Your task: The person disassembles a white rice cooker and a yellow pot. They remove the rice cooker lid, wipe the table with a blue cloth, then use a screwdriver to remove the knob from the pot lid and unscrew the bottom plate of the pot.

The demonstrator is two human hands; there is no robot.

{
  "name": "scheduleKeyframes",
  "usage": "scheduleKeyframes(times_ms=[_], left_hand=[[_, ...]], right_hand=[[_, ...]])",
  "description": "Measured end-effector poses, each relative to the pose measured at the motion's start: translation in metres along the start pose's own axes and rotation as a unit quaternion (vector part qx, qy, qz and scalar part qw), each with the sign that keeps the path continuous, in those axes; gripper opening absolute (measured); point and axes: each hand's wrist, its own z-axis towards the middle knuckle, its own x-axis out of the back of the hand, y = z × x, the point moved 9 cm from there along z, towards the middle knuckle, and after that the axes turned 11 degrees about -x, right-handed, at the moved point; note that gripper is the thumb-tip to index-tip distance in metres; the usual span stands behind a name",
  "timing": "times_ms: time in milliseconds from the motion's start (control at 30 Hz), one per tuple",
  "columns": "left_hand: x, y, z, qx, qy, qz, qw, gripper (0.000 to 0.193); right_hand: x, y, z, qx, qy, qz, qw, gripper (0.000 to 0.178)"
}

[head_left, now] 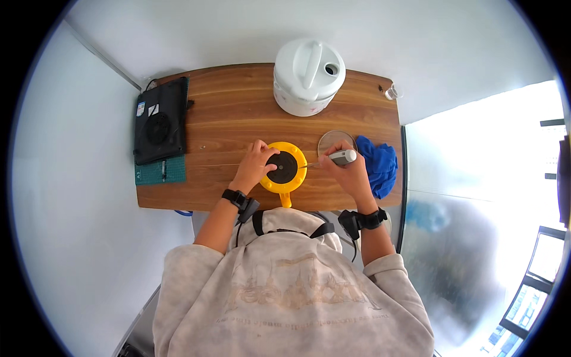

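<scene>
A yellow, round, ring-shaped piece (270,182) with a dark disc (283,168) in its middle lies on the wooden table close to my body. A short yellow handle (286,199) sticks out from it toward me. My left hand (256,165) grips its left side, thumb and fingers reaching over the edge of the dark disc. In my right hand (346,171) is a screwdriver (342,157) with a grey-white handle. Its thin shaft points left, and the tip is at the right part of the yellow ring; whether it touches cannot be made out.
Behind stands a large white lidded container (307,89) with a top handle. A clear round disc (336,141) and a blue cloth (378,164) lie right. At left, a black device (159,122) rests partly on a green mat (160,171). A small clear item (391,92) sits at the far right corner.
</scene>
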Motion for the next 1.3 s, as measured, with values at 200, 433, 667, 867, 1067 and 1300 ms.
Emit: scheduleKeyframes(times_ms=[200,433,667,867,1067,1300], left_hand=[[0.001,0.001,0.003,0.001,0.051,0.026,0.998,0.040],[0.009,0.014,0.000,0.013,0.020,0.048,0.999,0.032],[-0.009,0.005,0.001,0.014,-0.074,-0.071,0.995,0.032],[-0.016,-0.007,0.016,-0.029,-0.069,-0.118,0.990,0.023],[-0.016,-0.005,0.021,-0.039,-0.089,-0.081,0.992,0.019],[-0.017,-0.002,0.021,-0.027,-0.103,-0.042,0.993,0.020]], right_hand=[[-0.009,-0.009,0.012,0.083,0.012,0.013,0.996,0.027],[-0.017,-0.015,0.024,0.064,0.047,-0.120,0.990,0.027],[-0.042,-0.003,0.024,0.110,0.013,-0.092,0.990,0.026],[-0.049,-0.002,0.021,0.100,0.014,-0.097,0.990,0.026],[-0.051,-0.002,0.019,0.099,0.015,-0.100,0.990,0.026],[-0.054,0.003,0.022,0.092,0.011,-0.091,0.992,0.026]])
